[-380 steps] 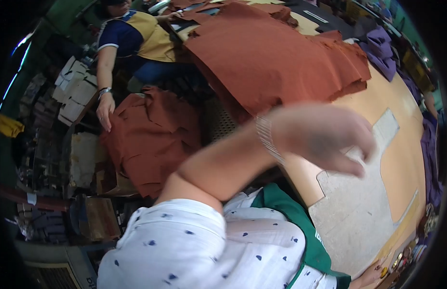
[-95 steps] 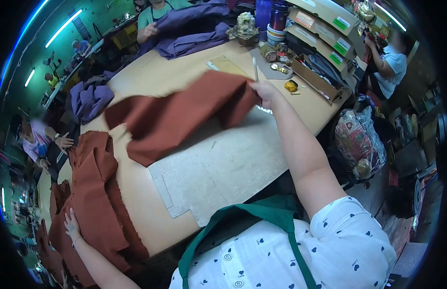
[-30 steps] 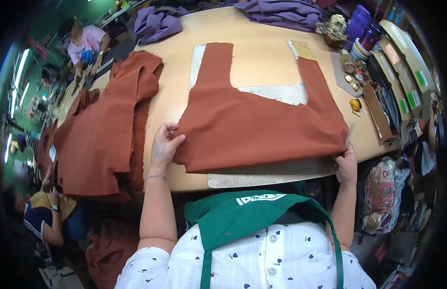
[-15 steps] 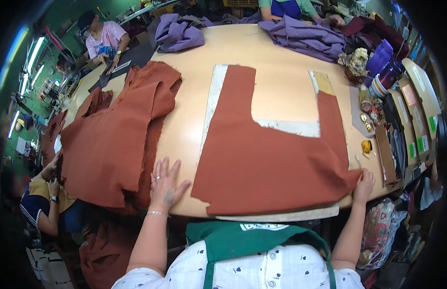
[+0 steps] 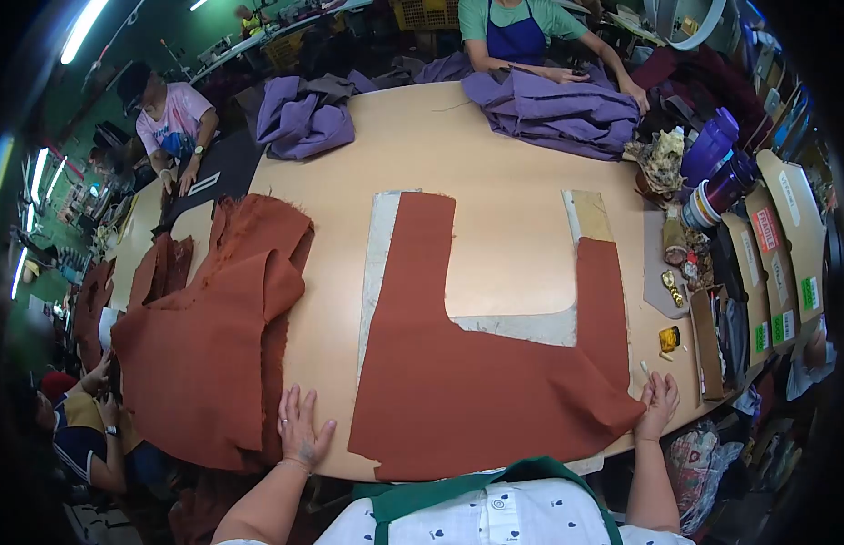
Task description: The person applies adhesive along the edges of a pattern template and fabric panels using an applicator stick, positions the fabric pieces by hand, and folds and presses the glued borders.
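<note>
A rust-brown fabric piece (image 5: pixel 476 391), cut in a U-like shape, lies over a pale pattern board (image 5: pixel 522 325) whose edges show in the inner gap and on the left side. My right hand (image 5: pixel 659 409) is at the fabric's lower right corner, fingers closed on the puckered tip. My left hand (image 5: pixel 301 436) rests flat on the table edge, fingers spread and holding nothing. It sits between that piece and a heap of rust-brown fabric (image 5: pixel 199 354) on the left.
Purple cloth (image 5: pixel 558 113) lies at the far edge before a co-worker in a blue apron. On the right are a purple jug (image 5: pixel 711 145), a gold watch (image 5: pixel 672 288), a yellow item (image 5: pixel 669 340) and cardboard boxes (image 5: pixel 774 259). Other people work on the left.
My view has tilted upward, so the table sits lower in the picture. Both hands keep about the same places on the table. The far co-worker's hands now show on the purple cloth.
</note>
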A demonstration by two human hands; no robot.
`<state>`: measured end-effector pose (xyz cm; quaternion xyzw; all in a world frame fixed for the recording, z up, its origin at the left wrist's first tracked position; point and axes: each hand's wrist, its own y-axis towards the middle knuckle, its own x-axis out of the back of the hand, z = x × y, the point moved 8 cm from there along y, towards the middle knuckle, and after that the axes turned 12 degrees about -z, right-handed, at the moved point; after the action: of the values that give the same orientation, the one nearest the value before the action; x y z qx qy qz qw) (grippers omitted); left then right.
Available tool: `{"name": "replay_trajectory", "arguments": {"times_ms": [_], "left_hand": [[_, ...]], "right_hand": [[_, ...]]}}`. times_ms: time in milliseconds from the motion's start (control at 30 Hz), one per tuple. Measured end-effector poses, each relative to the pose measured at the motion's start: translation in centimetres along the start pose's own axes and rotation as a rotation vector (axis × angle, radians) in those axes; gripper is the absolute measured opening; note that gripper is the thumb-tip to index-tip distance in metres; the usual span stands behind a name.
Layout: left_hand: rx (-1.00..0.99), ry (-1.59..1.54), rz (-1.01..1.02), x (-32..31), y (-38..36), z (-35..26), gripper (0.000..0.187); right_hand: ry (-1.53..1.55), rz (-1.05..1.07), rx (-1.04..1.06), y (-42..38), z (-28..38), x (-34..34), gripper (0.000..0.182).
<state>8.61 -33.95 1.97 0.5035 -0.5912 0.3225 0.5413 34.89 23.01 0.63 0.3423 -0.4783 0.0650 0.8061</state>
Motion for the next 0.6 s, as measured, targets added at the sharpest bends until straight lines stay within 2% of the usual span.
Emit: {"name": "replay_trajectory", "arguments": {"times_ms": [233,600], "left_hand": [[0.004,0.046,0.084,-0.47,0.14,0.2,0.067],[-0.004,0.055,0.112,-0.81,0.26,0.51,0.069]], "right_hand": [[-0.111,0.1,-0.056,0.14,0.06,-0.38,0.035],[-0.14,0.155,-0.079,0.24,0.19,-0.49,0.037]]}}
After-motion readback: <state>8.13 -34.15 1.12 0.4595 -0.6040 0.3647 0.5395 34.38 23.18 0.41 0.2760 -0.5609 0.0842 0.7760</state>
